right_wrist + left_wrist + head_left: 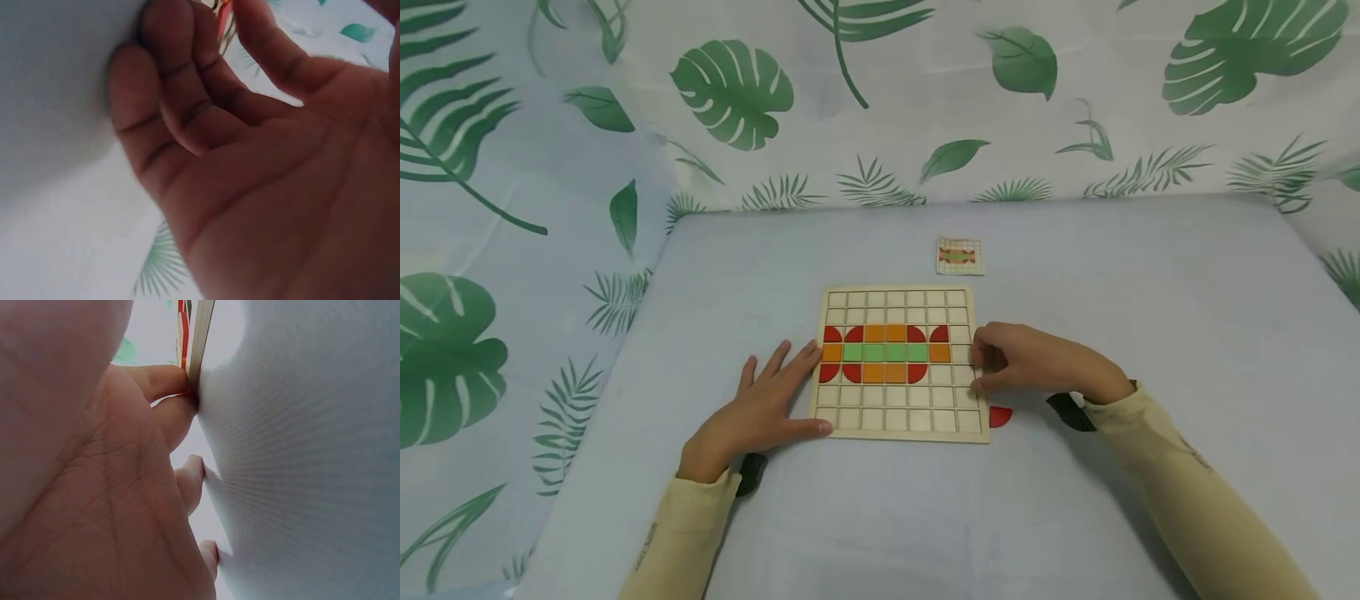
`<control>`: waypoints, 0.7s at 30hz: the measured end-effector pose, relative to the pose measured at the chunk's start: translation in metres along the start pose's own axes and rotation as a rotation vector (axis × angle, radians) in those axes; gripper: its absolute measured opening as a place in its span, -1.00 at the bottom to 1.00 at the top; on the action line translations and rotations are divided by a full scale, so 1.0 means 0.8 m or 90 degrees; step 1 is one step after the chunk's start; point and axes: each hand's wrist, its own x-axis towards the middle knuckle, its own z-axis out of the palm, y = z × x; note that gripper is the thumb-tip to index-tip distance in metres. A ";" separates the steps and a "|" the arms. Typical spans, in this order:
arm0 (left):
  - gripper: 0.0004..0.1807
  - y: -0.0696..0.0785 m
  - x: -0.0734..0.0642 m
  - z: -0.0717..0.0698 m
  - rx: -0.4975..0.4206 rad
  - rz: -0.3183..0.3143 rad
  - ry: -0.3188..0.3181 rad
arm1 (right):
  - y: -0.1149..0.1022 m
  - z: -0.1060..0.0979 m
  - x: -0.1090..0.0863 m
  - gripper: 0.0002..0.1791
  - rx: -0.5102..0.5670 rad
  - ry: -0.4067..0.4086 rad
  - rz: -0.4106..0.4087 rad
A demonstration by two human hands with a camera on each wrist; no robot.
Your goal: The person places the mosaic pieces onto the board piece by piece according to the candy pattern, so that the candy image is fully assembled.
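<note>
A square wooden grid board (898, 421) lies on the table with red, orange and green tiles set in its middle rows. The green tiles (886, 352) form a band, with orange squares (885, 333) above and below. My left hand (760, 417) is spread at the board's left side, index fingertip and thumb at its edge. In the left wrist view, fingers (172, 415) meet the board's edge (200, 344). My right hand (1037, 358) is at the right edge, fingers loosely bent, thumb apart from them. A loose red quarter-round tile (1001, 416) lies near the lower right corner.
A small pattern card (959, 256) showing a coloured grid lies behind the board. The pale table (1075, 533) is bordered by leaf-printed cloth (887, 100) at the back and sides. Dark wrist devices (1070, 412) show at both sleeves.
</note>
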 end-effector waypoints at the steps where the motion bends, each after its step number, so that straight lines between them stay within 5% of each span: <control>1: 0.18 0.000 0.000 -0.001 -0.001 0.000 0.000 | 0.001 0.000 -0.002 -0.68 -0.003 -0.009 0.004; 13: 0.19 0.003 0.000 -0.002 0.004 -0.011 -0.006 | -0.003 0.002 -0.013 -0.52 -0.109 -0.070 0.044; 21: 0.19 0.003 -0.001 0.000 0.002 -0.011 -0.005 | 0.011 -0.001 -0.009 -0.74 -0.080 -0.031 0.020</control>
